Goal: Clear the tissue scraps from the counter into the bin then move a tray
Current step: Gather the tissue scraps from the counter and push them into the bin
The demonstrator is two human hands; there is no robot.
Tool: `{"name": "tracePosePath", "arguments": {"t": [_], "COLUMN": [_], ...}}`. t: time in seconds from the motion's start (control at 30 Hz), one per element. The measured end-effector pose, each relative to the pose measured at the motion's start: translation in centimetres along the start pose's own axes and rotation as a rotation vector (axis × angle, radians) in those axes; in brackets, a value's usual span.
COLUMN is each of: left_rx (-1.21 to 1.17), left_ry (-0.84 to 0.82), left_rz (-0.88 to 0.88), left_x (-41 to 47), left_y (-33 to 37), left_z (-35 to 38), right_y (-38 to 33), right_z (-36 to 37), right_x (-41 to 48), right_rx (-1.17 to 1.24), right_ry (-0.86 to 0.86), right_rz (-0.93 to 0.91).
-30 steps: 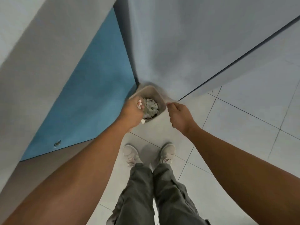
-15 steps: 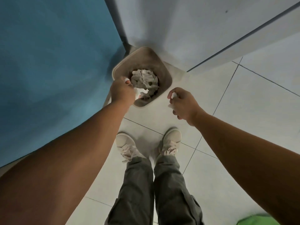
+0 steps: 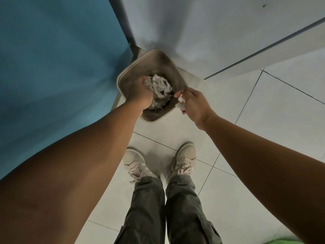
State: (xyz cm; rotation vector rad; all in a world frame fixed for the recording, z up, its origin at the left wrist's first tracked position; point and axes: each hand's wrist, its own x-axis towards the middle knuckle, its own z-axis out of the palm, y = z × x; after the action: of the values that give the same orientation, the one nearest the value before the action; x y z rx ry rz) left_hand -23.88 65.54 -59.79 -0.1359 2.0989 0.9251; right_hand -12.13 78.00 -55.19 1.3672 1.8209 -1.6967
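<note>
Tan bin (image 3: 169, 67) holds tissue pile (image 3: 161, 87); left hand (image 3: 140, 93) lies inside it, grip indiscernible; right hand (image 3: 196, 103), at its rim, pinches tissue scraps (image 3: 181, 103).

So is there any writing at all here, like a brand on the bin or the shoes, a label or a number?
No text can be read anywhere in this view.
The bin: no label or brand on its rim or inner wall.
The shoes: no logo can be made out.
The tissue scraps pinched in the right hand: plain, no print.
The blue panel and the white wall: bare, no sign.
</note>
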Motion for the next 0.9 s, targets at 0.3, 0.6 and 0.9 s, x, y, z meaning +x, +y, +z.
{"name": "tracePosePath", "arguments": {"t": [0.3, 0.6, 0.9], "left_rx": [0.002, 0.095, -0.01], "left_ry": [0.119, 0.214, 0.301], "left_rz": [0.118, 0.263, 0.194], "left_x": [-2.5, -3.7, -9.7], "left_y": [-1.6, -2.3, 2.7], "left_z": [-3.1, -3.4, -5.1], "right_y": [-2.5, -3.9, -5.3], "right_z": [2.6, 4.4, 0.9], "right_x": [3.2, 5.5, -1.9], "right_rx": [-0.3, -0.361, -0.424], "right_ry": [-0.016, -0.056, -0.114], "right_rz": [-0.196, -0.24, -0.237]}}
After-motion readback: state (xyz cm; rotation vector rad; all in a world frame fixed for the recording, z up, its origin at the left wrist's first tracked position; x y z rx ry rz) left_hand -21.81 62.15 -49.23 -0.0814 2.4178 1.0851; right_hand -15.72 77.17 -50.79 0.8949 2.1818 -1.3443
